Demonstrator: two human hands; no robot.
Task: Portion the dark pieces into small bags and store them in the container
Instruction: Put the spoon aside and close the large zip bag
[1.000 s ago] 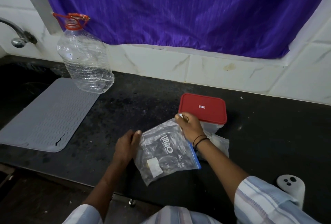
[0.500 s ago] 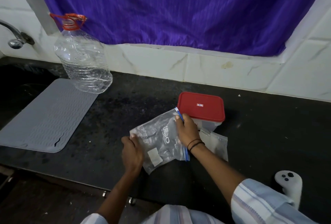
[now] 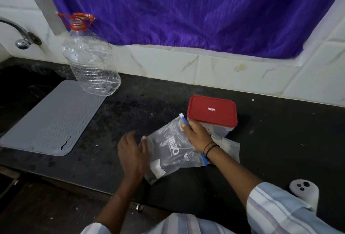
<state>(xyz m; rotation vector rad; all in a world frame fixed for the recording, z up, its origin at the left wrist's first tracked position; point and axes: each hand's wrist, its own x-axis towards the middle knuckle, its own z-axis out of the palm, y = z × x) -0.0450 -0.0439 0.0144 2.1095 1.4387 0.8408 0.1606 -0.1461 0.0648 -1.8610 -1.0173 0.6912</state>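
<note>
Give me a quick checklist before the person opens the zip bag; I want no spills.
1. Right hand grips the zip bag at its blue zipper edge: ok.
2. Left hand steadies the bag's opposite edge: cannot tell, blurred.
3. Bag lies on the counter: ok.
4. Container open to take bags: not ok, red lid on.
5. Small bags within reach: ok.

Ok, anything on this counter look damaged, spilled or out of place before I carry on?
Two small things. The grey mat has a split in its near edge, by the front corner. The big clear bottle is crumpled and dented, and leans slightly. Nothing looks spilled; the red-lidded container sits closed.
</note>
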